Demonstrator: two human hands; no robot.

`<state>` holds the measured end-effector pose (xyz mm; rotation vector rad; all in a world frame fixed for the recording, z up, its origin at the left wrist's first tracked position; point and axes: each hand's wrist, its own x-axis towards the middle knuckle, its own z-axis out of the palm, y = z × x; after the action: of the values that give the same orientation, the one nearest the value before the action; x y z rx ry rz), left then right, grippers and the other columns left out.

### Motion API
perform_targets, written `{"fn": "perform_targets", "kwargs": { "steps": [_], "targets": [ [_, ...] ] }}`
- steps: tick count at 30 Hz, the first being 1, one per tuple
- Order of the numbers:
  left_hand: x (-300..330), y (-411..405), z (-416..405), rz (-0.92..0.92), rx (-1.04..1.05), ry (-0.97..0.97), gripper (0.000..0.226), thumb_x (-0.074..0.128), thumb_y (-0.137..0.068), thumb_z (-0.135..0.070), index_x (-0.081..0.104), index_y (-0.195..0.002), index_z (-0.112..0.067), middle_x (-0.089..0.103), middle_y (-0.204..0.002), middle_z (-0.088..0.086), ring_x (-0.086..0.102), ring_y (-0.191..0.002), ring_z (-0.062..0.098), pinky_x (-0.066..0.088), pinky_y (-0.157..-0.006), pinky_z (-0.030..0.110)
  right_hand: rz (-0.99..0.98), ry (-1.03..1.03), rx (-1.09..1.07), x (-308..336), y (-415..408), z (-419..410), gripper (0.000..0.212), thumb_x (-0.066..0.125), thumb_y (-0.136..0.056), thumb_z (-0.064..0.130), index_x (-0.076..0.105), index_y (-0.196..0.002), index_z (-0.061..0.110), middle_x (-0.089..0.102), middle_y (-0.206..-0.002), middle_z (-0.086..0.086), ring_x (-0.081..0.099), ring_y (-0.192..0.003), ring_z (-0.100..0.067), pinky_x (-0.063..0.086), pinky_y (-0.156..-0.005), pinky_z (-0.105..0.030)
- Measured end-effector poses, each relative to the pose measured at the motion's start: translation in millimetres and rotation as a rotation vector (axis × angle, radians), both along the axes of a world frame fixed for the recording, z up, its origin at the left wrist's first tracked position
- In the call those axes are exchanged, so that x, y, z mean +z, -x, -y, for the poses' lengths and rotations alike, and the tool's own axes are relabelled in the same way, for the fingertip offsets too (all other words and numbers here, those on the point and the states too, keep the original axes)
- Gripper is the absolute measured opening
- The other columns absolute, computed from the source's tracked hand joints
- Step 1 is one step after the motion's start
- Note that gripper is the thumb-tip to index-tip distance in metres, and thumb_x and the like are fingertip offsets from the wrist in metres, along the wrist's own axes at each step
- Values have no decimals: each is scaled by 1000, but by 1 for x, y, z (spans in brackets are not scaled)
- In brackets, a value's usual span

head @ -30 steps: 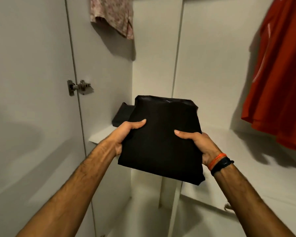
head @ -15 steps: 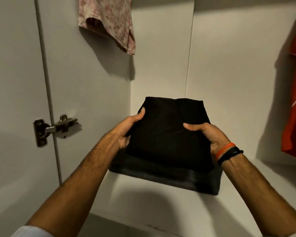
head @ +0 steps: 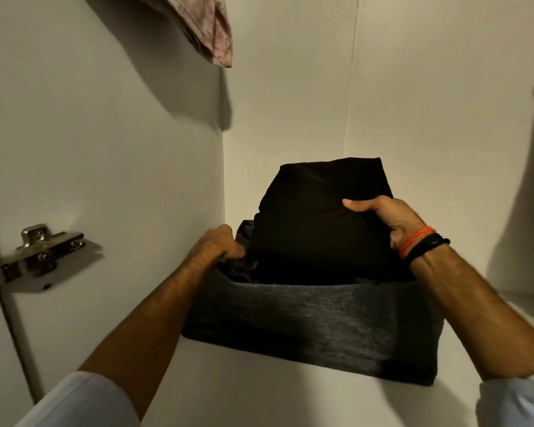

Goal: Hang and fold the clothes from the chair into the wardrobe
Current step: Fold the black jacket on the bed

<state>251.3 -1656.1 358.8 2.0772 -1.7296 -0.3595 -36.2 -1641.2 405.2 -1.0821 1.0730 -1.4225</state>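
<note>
The right hand (head: 389, 220) grips the right edge of a folded black garment (head: 318, 223), thumb pressed across its top face and the other fingers curled out of sight beneath. An orange band and a black band (head: 423, 243) circle that wrist. The left hand (head: 218, 246) is curled at the garment's lower left corner, knuckles up; its fingers close on dark fabric there, though I cannot tell whether that fabric belongs to the black garment or to the piece under it. Both forearms reach in from pale blue sleeves (head: 84, 402) at the bottom corners.

The folded black garment sits tilted, its near edge resting on top of a folded dark grey garment (head: 321, 328), which lies flat on the white wardrobe shelf (head: 244, 396) in the left corner.

To the left, a metal door hinge (head: 40, 254) is fixed to the white side panel (head: 105, 149). Above, the hem of a pink floral garment (head: 210, 29) hangs against that panel. A dark shadow falls on the back wall at the far right.
</note>
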Motion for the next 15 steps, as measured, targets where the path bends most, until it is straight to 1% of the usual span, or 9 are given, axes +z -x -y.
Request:
{"fn": "perform_targets", "kwargs": {
  "steps": [2, 4, 6, 8, 9, 11, 13, 15],
  "targets": [
    [-5, 3, 4, 141, -22, -40, 44, 76, -80, -28, 55, -114, -12, 60, -112, 9, 57, -100, 26, 51, -91, 38, -9, -10, 0, -4, -1, 5, 51, 85, -64, 3, 70, -112, 1, 74, -103, -18, 73, -86, -33, 59, -58, -36],
    [-9, 5, 7, 253, -74, -116, 47, 81, -73, -31, 58, -111, -14, 58, -99, 5, 59, -96, 24, 51, -90, 38, -13, -9, -12, -7, -1, 8, 45, 83, -68, 0, 70, -111, 1, 74, -101, -18, 73, -81, -32, 58, -52, -33],
    [-11, 6, 9, 355, -123, -161, 40, 76, -76, -20, 61, -112, -10, 57, -95, 5, 58, -91, 22, 52, -85, 37, -23, -15, -13, -12, -3, 13, 46, 83, -67, 0, 69, -111, 1, 73, -101, -17, 72, -81, -31, 58, -51, -33],
    [-12, 5, 11, 425, -134, -148, 37, 70, -77, -8, 63, -113, -7, 61, -100, 9, 61, -93, 24, 52, -86, 38, -38, -39, -16, -16, -3, 16, 55, 86, -62, 2, 68, -114, 1, 74, -101, -17, 73, -85, -33, 60, -59, -36],
    [-11, 4, 10, 448, -122, -116, 37, 70, -77, -8, 62, -114, -7, 63, -107, 11, 62, -99, 27, 52, -87, 38, -43, -52, -13, -19, -3, 18, 58, 87, -60, 4, 67, -114, 2, 74, -101, -16, 73, -86, -34, 60, -61, -38],
    [-7, 1, 7, 483, -56, 3, 37, 70, -83, -16, 59, -118, -6, 61, -115, 13, 61, -107, 30, 50, -89, 39, -49, -64, -23, -22, -1, 20, 54, 86, -62, 4, 67, -113, 2, 73, -101, -16, 72, -84, -33, 59, -57, -35],
    [-2, -6, 4, 523, 34, 115, 34, 64, -91, -25, 59, -120, -8, 61, -114, 12, 61, -106, 29, 50, -88, 38, -43, -69, -3, -26, -1, 21, 49, 85, -65, 3, 68, -111, 3, 73, -100, -15, 72, -83, -31, 58, -53, -32],
    [0, -16, -1, 601, 99, 128, 29, 55, -97, -26, 59, -122, -11, 63, -115, 11, 62, -105, 28, 50, -87, 38, -41, -88, 19, -31, -2, 22, 47, 85, -66, 2, 68, -109, 3, 73, -99, -15, 72, -82, -31, 57, -52, -33]
  ]
}}
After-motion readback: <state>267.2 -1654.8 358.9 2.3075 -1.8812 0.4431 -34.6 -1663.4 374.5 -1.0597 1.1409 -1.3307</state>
